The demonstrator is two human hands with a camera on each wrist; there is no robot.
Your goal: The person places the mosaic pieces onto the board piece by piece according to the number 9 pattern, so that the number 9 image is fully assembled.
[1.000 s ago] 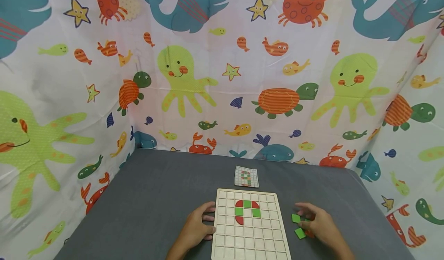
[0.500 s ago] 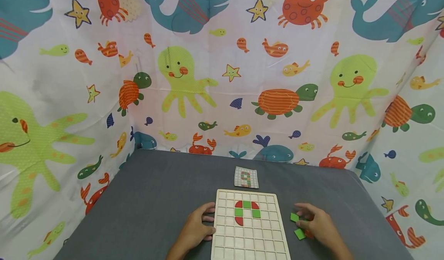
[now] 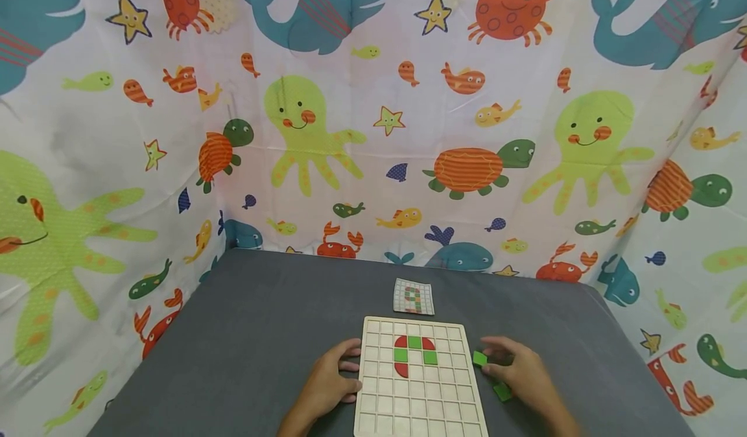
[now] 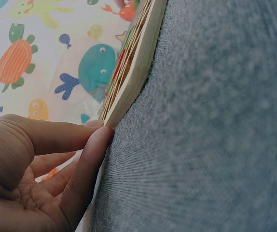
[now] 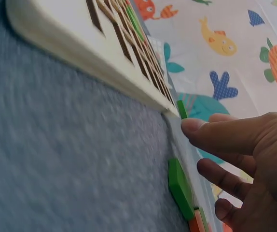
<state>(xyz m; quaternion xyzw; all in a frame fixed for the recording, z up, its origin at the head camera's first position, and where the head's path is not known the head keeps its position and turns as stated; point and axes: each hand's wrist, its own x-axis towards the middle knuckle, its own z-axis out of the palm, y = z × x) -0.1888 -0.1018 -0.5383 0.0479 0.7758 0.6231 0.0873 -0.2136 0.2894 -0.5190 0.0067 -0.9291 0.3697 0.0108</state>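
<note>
Moving left toward the wooden board [image 3: 415,417] since half a second ago, the right grip [image 3: 521,370] is bringing a green tile [image 3: 480,359] along. Its thumb and index finger are pinching this tile at their tips, so the tile is sitting right at the grip, just outside the board's right edge; whether it is touching that edge cannot be told. Another green piece [image 3: 502,391] is lying just on the near side of the right thumb, and an orange piece [image 5: 196,223] is showing beside it in the right wrist view. Across the board, the left grip [image 3: 327,378] is resting against the left edge, its thumb and fingers spreading apart along the wood. On the grid, three red pieces [image 3: 428,343] and three green squares [image 3: 414,342] are forming an arch, its left side reaching one row lower. Beyond the far edge, a printed card [image 3: 414,296] is lying on the grey table [image 3: 292,320], and a sea-animal curtain [image 3: 385,177] is hanging behind.
</note>
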